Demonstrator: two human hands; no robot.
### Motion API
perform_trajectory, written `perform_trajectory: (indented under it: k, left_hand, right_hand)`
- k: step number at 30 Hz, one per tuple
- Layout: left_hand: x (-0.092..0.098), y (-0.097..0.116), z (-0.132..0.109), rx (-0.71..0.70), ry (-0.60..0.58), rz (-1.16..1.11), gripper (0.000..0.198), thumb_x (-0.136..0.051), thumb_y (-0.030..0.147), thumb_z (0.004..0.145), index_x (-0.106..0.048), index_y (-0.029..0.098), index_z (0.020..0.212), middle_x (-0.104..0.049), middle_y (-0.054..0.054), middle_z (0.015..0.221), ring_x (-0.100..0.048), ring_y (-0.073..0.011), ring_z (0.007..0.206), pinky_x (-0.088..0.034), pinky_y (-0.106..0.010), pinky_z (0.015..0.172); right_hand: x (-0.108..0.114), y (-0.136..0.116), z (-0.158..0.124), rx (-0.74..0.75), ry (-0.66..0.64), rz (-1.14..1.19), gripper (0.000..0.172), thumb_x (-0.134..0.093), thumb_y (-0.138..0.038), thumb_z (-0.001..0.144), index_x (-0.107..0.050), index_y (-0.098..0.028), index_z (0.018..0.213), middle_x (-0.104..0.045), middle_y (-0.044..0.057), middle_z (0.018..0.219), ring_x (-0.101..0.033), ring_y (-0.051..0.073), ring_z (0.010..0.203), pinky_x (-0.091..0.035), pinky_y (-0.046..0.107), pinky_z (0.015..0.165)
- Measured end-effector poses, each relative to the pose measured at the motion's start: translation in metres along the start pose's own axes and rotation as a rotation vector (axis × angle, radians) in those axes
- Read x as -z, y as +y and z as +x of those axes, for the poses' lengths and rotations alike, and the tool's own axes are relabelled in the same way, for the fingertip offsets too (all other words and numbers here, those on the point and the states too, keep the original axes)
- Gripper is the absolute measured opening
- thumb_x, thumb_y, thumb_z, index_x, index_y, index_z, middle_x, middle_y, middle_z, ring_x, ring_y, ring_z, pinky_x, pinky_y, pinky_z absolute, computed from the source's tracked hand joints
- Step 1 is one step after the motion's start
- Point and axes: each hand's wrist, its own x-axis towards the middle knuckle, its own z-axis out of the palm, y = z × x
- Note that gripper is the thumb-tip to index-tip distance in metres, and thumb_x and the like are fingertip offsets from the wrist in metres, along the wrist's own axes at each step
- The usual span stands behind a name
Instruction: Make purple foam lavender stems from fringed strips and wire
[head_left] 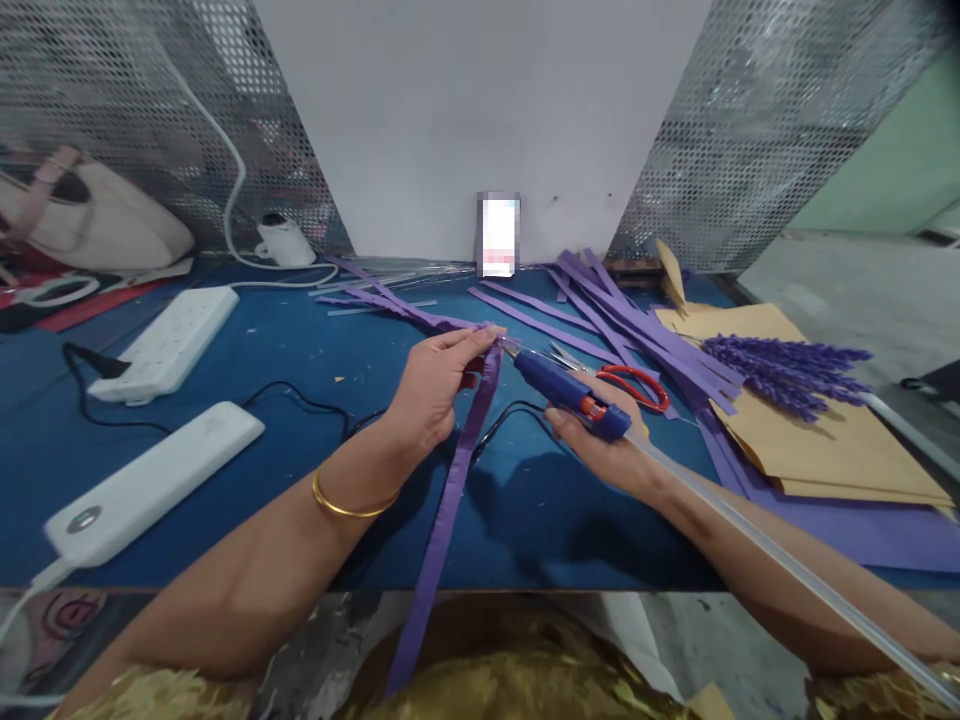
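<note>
My left hand (439, 385) pinches a purple paper strip (454, 480) near its upper end, and the rest hangs down past the table's front edge. In my right hand (611, 445) is a blue hot glue gun (574, 393), with a long clear glue stick (780, 565) running out of its back over my forearm. The gun's nozzle points at the strip beside my left fingertips; whether it touches cannot be made out. Just beyond my right hand lie scissors with red handles (637, 388), partly hidden by the gun and hand.
Purple strips (630, 315) lie at the back right. Purple lavender-like flowers (787, 375) rest on brown paper (847, 460). On the left are a white power strip (176, 340), a white power bank (157, 480) and a black cable (292, 395). A phone (499, 235) leans against the white panel.
</note>
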Motion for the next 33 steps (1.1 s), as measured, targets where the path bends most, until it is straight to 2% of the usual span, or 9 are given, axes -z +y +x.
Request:
perform_trajectory:
  k: [4, 12, 21, 33]
  left_hand:
    - [-0.0004, -0.0003, -0.0005, -0.010, 0.000, -0.004, 0.025, -0.084, 0.038, 0.064, -0.081, 0.020, 0.080, -0.069, -0.001, 0.071, -0.051, -0.0095, 0.061, -0.035, -0.022, 0.053]
    - [-0.0015, -0.0004, -0.0020, -0.016, -0.010, 0.004, 0.023, -0.085, 0.039, 0.063, -0.079, 0.020, 0.074, -0.068, -0.002, 0.069, -0.052, -0.0105, 0.061, -0.037, -0.024, 0.054]
    - [-0.0017, -0.0007, -0.0027, -0.033, -0.016, -0.009, 0.024, -0.086, 0.039, 0.064, -0.080, 0.019, 0.076, -0.068, -0.002, 0.072, -0.050, -0.0090, 0.061, -0.036, -0.022, 0.054]
    - [-0.0033, 0.0036, -0.0043, -0.038, -0.012, -0.021, 0.019, -0.084, 0.034, 0.065, -0.081, 0.019, 0.076, -0.069, -0.002, 0.075, -0.050, -0.0084, 0.064, -0.037, -0.019, 0.053]
  right_hand:
    - [-0.0011, -0.0008, -0.0011, -0.007, 0.009, -0.027, 0.030, -0.062, -0.042, 0.087, -0.046, -0.022, 0.072, -0.047, -0.003, 0.062, -0.041, 0.012, 0.056, -0.035, 0.027, 0.054]
    - [-0.0027, 0.0006, -0.0016, -0.002, 0.029, -0.060, 0.031, -0.062, -0.045, 0.087, -0.046, -0.022, 0.073, -0.048, -0.002, 0.064, -0.042, 0.012, 0.057, -0.036, 0.027, 0.056]
    - [-0.0026, 0.0003, -0.0007, 0.073, 0.046, -0.076, 0.029, -0.062, -0.041, 0.089, -0.046, -0.021, 0.074, -0.045, -0.003, 0.065, -0.041, 0.011, 0.057, -0.034, 0.026, 0.055]
    - [-0.0017, -0.0009, -0.0011, 0.071, 0.041, -0.084, 0.027, -0.062, -0.038, 0.089, -0.047, -0.021, 0.075, -0.044, -0.004, 0.064, -0.039, 0.010, 0.056, -0.033, 0.026, 0.054]
